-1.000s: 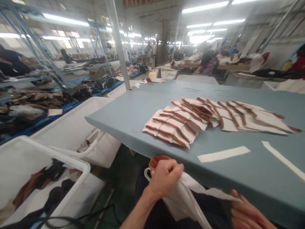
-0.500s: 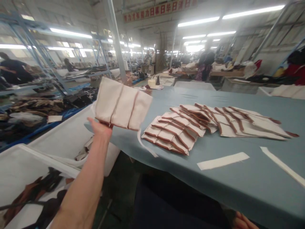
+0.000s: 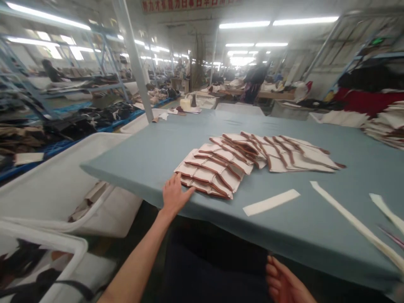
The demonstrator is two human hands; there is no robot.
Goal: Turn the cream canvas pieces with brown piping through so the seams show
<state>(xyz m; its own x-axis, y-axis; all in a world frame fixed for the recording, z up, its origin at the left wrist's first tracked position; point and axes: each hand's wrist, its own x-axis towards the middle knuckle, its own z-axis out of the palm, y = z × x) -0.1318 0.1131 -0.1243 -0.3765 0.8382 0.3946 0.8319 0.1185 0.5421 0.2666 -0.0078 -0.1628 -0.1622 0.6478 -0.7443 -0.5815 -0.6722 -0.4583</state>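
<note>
Corner of the overlapping, brown-edged cream fabric pieces (image 3: 206, 173) meets your open, thumb-spread left hand (image 3: 173, 195): press lightly, align edges evenly; right hand (image 3: 282, 278) curled, grip unclear.

fabric pieces (image 3: 210, 172) overlapping in a row on table (image 3: 132, 158). left hand (image 3: 175, 194) at row's left end. short strip (image 3: 271, 203) before the row, long strip (image 3: 345, 219) right of that. bins (image 3: 63, 166) left of table. right hand (image 3: 282, 281) before table's near edge.
</note>
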